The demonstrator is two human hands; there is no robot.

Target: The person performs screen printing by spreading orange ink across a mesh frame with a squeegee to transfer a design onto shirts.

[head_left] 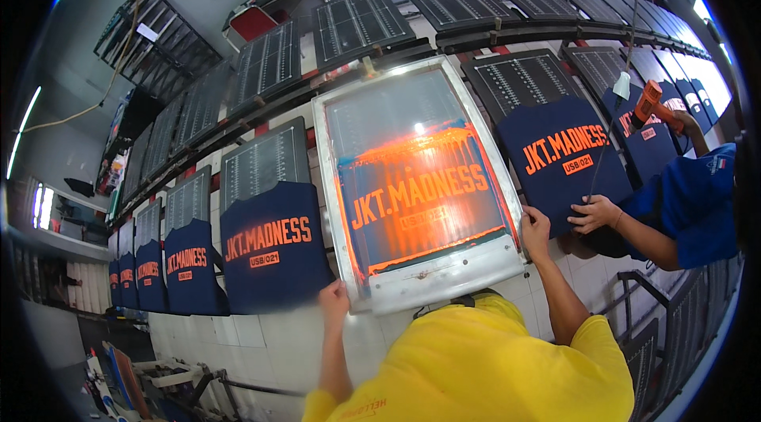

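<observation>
A silkscreen printing frame [428, 283] with a pale metal rim lies over a dark blue shirt on a board in front of me. Orange ink [412, 192] is smeared over its mesh, and orange lettering shows through. My left hand [334, 303] is closed on the frame's near left corner. At the right side of the rim, near its front, my right hand [537, 228] pinches the edge. Part of the fingers of each hand is hidden behind the frame.
Left of the frame stand several boards with printed blue shirts [273, 236]. To the right lies another printed shirt [564, 160], touched by a co-worker's hand [596, 213]. Farther right, the co-worker holds an orange heat gun [650, 105]. Bare black boards [361, 30] line the far row.
</observation>
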